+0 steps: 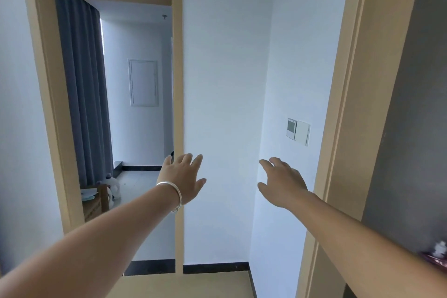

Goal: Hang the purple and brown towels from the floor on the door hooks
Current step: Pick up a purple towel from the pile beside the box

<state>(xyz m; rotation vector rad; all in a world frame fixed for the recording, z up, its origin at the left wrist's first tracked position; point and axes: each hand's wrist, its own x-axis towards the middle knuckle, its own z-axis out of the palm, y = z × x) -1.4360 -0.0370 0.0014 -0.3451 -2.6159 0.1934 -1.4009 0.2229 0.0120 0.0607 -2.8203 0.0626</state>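
**Both hands out, no towel in sight**

Two bare arms reach forward into a hallway, and neither carries anything. The left hand (182, 178), silver bangle (173, 192) at the wrist, floats in front of the right jamb of the open doorway (113, 104), fingers (191, 159) spread and relaxed. The right hand (281, 182) hangs before the white wall (225, 80), below the wall switch (298, 132), fingers loosely splayed and slightly bent, touching nothing.

The towels? Not in view: neither purple nor brown cloth shows, and no door hooks either. The strip of floor (188, 285) at the bottom edge is all that appears, so which hand is nearer to a towel cannot be told. My read is that the job has yet to start, and the next move needs a look downward to find them.
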